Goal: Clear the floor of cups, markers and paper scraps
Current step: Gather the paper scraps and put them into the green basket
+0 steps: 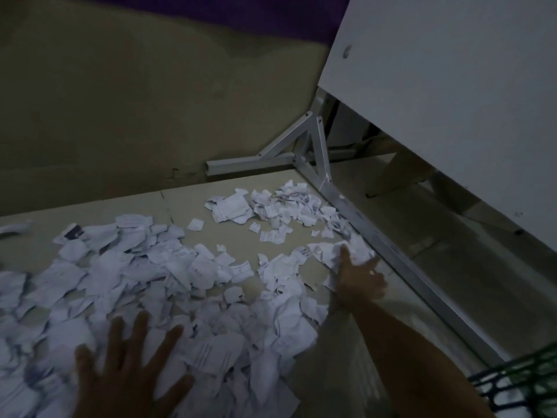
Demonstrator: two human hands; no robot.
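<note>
The torn paper scraps [156,285] lie all over the floor [211,203] in a big messy pile, with a smaller bunch near the metal table leg [388,251] — no cups or markers show here. The left hand [126,366] is spread flat and wide on the near pile, and the right hand [358,279] reaches out with fingers open by the far scraps, holding nothing. I think the best way is to sweep both flat hands together — slow and low, so little bits do not slip under — and push it all into one heap by the green basket [521,378].
</note>
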